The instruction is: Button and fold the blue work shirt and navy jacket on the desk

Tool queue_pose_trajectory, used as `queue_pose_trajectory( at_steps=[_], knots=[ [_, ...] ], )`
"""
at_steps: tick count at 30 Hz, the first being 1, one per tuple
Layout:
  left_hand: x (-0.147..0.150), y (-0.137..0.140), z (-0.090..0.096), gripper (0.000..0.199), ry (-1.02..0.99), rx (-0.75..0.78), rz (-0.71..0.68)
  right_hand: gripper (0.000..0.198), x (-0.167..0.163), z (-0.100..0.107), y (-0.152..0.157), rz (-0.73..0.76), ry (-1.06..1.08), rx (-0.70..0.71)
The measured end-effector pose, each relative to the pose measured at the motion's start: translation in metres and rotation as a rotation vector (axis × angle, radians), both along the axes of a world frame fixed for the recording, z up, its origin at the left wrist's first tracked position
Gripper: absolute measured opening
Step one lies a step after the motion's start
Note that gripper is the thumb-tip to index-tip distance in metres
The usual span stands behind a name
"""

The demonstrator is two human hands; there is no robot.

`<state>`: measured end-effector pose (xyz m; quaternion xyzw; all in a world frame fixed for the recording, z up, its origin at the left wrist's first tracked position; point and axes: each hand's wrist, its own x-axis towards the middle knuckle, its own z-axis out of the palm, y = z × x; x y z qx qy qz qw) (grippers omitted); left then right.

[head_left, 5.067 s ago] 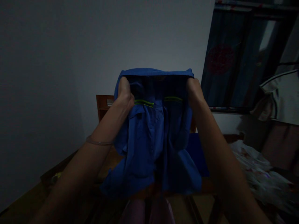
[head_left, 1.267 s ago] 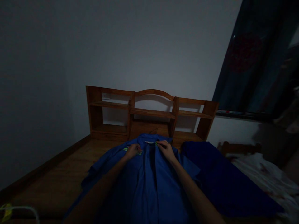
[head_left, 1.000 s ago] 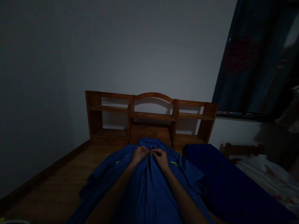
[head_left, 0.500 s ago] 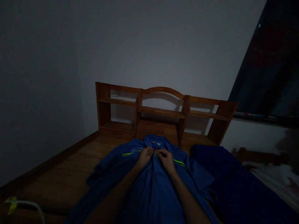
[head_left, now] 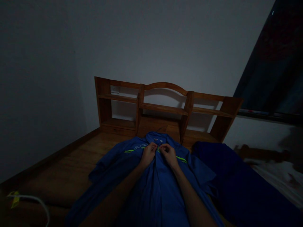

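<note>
A blue shirt [head_left: 163, 192] with a collar and bright green chest stripes lies front side up, its collar pointing away from me. White lettering runs across its left chest area in view. My left hand [head_left: 149, 153] is closed in a pinch on the front edge of the shirt, just below the collar. Close beside it, my right hand [head_left: 169, 155] pinches the opposite front edge, thumb and forefinger together. The fingertips almost meet at the shirt's middle. Whether a button sits between them is too dark and small to make out.
Behind the shirt stands a wooden shelf unit [head_left: 165, 109] against the wall. Dark blue fabric [head_left: 234, 179] lies to the right. At the lower left is a white cable [head_left: 35, 198] with a yellow tag [head_left: 15, 200]. A dark curtain [head_left: 272, 63] hangs at upper right.
The view has tilted slightly down, so the shelf and shirt sit higher in the picture. Both hands stay at the same spot below the collar, with small finger shifts.
</note>
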<state>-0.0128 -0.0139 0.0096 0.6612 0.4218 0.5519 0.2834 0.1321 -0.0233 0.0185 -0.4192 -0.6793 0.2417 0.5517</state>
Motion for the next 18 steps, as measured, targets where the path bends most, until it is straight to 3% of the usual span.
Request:
queue_pose_trajectory(
  at_steps=[10, 18],
  knots=[
    [0.004, -0.004, -0.001, 0.024, -0.080, -0.068, -0.015, 0.021, 0.005, -0.010, 0.005, 0.020, -0.019, -0.046],
    [0.006, -0.006, -0.003, 0.010, -0.070, -0.150, 0.155, 0.016, 0.002, -0.013, 0.004, 0.035, -0.071, -0.046]
  ],
)
